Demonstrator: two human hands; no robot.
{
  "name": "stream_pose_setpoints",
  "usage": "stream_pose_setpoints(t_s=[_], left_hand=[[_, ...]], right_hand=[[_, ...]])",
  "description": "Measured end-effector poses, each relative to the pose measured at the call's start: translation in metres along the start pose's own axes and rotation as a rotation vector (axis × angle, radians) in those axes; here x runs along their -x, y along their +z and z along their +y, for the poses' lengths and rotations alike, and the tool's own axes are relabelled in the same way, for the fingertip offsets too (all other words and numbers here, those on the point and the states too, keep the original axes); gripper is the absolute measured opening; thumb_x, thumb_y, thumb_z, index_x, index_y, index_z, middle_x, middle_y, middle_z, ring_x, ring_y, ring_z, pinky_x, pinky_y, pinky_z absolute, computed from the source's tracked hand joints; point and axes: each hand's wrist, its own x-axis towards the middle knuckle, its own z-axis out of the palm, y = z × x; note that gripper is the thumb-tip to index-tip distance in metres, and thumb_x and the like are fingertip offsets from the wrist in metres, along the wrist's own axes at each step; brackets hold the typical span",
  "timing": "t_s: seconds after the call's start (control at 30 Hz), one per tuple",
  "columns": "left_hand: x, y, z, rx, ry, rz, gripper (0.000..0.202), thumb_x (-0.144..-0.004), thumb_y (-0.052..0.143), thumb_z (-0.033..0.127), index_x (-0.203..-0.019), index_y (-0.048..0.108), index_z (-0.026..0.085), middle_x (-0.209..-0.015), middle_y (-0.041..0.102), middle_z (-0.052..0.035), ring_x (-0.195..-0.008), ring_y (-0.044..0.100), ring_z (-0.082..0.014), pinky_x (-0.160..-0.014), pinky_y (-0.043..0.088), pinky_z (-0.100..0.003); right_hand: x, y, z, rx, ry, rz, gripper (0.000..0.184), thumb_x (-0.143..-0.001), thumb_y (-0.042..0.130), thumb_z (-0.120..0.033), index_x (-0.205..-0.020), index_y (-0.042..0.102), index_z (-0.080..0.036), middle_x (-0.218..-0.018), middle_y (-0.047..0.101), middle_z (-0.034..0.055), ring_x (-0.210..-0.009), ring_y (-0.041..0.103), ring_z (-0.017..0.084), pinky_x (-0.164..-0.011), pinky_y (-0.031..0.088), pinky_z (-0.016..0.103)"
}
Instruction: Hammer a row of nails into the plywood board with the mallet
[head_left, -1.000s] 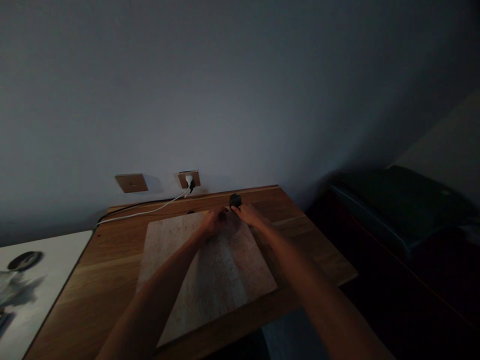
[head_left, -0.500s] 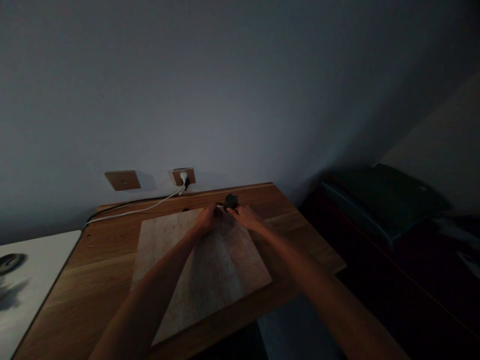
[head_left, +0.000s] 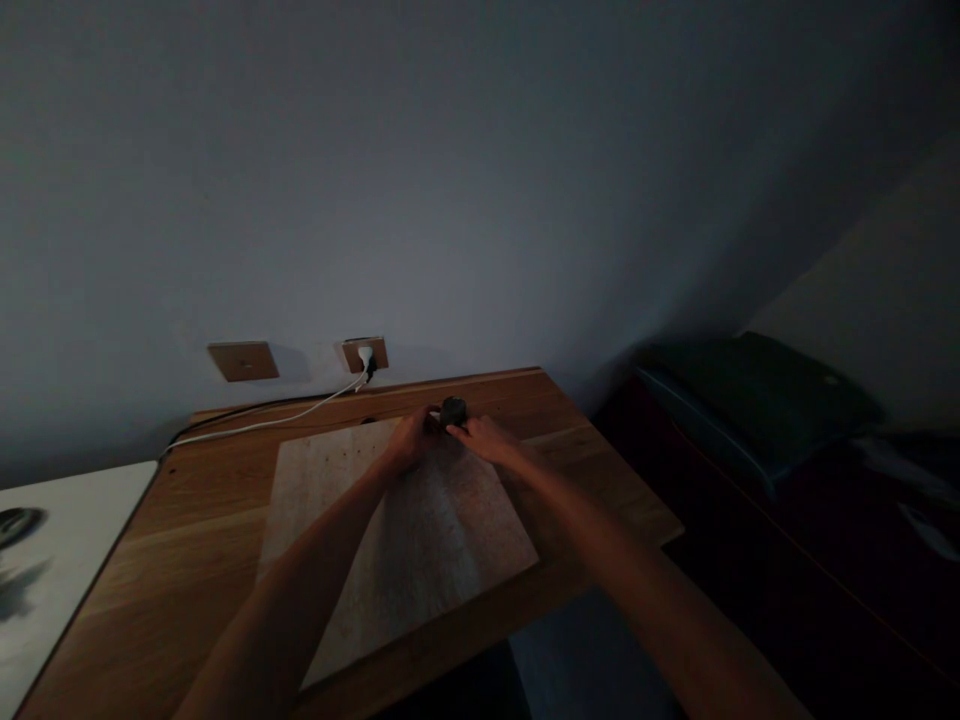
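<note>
A small dark, round, stubby object (head_left: 453, 411) is between my two hands, near the far edge of a pale wooden board (head_left: 442, 560). Its kind is too dim to make out. My right hand (head_left: 487, 440) pinches it from the right, with thumb and fingers at its lower side. My left hand (head_left: 409, 442) is curled close by on the left, fingertips pinched together next to the object. What lies in the left fingers is hidden in shadow. Both forearms reach over the board.
The board lies on a wooden tabletop (head_left: 187, 540). Behind it, a white plug (head_left: 366, 354) sits in a wall socket, with cables (head_left: 255, 425) running left along the wall. A white surface (head_left: 82, 530) adjoins at left. A dark green cushion (head_left: 757, 400) lies at right.
The dark object has come slightly toward me and a little left, with my right hand moving along. My left hand has hardly moved. The view has shifted slightly.
</note>
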Motion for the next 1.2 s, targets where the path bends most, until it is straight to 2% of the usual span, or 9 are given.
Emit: stream_pose_setpoints(t_s=[0.17, 0.37, 0.57, 0.77, 0.9, 0.97, 1.07, 1.2], left_hand=[[0.0, 0.0, 0.0, 0.009, -0.005, -0.008, 0.053, -0.073, 0.065, 0.01, -0.126, 0.064, 0.015, -0.094, 0.077, -0.0056, -0.082, 0.072, -0.0195, -0.075, 0.054, -0.028], [-0.003, 0.003, -0.003, 0.009, -0.011, 0.012, 0.05, -0.074, 0.065, 0.011, -0.124, 0.065, 0.014, -0.089, 0.076, -0.0047, -0.079, 0.07, -0.0182, -0.076, 0.053, -0.028], [-0.003, 0.002, -0.004, 0.02, 0.001, 0.007, 0.053, -0.07, 0.066, 0.008, -0.122, 0.065, 0.014, -0.089, 0.076, -0.0042, -0.078, 0.07, -0.0177, -0.074, 0.053, -0.027], [0.0, 0.0, -0.001, 0.012, 0.007, 0.012, 0.05, -0.073, 0.067, 0.012, -0.123, 0.066, 0.015, -0.088, 0.076, -0.0043, -0.077, 0.07, -0.0189, -0.076, 0.055, -0.029], [-0.001, 0.001, -0.002, 0.0, 0.001, 0.019, 0.049, -0.075, 0.067, 0.012, -0.124, 0.067, 0.014, -0.092, 0.077, -0.0068, -0.079, 0.071, -0.0206, -0.076, 0.055, -0.03], [-0.001, 0.002, -0.004, -0.01, -0.008, 0.02, 0.048, -0.077, 0.066, 0.014, -0.124, 0.067, 0.013, -0.092, 0.077, -0.0078, -0.079, 0.071, -0.0217, -0.075, 0.055, -0.031], [-0.002, 0.004, -0.005, -0.028, -0.014, 0.027, 0.047, -0.077, 0.067, 0.015, -0.124, 0.068, 0.013, -0.097, 0.078, -0.0095, -0.085, 0.073, -0.0246, -0.078, 0.055, -0.032], [-0.002, 0.004, -0.005, -0.044, -0.007, 0.042, 0.053, -0.075, 0.071, 0.015, -0.128, 0.067, 0.013, -0.11, 0.077, -0.0129, -0.097, 0.073, -0.0277, -0.087, 0.055, -0.035]], right_hand=[[0.001, 0.002, 0.001, 0.007, 0.007, 0.0, 0.065, -0.11, 0.029, -0.057, -0.121, 0.075, -0.013, -0.118, 0.076, 0.0204, -0.114, 0.072, 0.029, -0.089, 0.05, 0.027], [0.002, 0.004, 0.002, 0.008, -0.011, 0.005, 0.063, -0.11, 0.03, -0.057, -0.125, 0.073, -0.014, -0.121, 0.075, 0.0184, -0.118, 0.07, 0.028, -0.095, 0.049, 0.027], [0.0, 0.003, 0.001, 0.008, -0.013, 0.01, 0.065, -0.11, 0.028, -0.057, -0.122, 0.075, -0.013, -0.118, 0.076, 0.0199, -0.117, 0.071, 0.029, -0.093, 0.05, 0.028], [0.001, 0.001, -0.002, 0.021, -0.007, 0.0, 0.063, -0.11, 0.032, -0.056, -0.118, 0.075, -0.01, -0.117, 0.075, 0.0214, -0.116, 0.071, 0.029, -0.095, 0.049, 0.029], [0.006, 0.001, -0.005, 0.015, -0.01, 0.013, 0.064, -0.109, 0.032, -0.057, -0.12, 0.074, -0.01, -0.117, 0.075, 0.0218, -0.115, 0.072, 0.03, -0.093, 0.05, 0.029], [0.008, 0.0, -0.007, 0.005, -0.02, 0.034, 0.064, -0.11, 0.03, -0.057, -0.127, 0.07, -0.01, -0.121, 0.074, 0.021, -0.117, 0.071, 0.029, -0.094, 0.049, 0.028], [0.008, 0.001, -0.01, -0.01, -0.032, 0.047, 0.062, -0.11, 0.03, -0.056, -0.135, 0.066, -0.012, -0.125, 0.073, 0.0193, -0.121, 0.069, 0.027, -0.096, 0.047, 0.027], [0.004, 0.005, -0.011, -0.017, -0.02, 0.031, 0.062, -0.109, 0.033, -0.057, -0.128, 0.07, -0.01, -0.121, 0.074, 0.0209, -0.117, 0.071, 0.029, -0.095, 0.048, 0.029]])
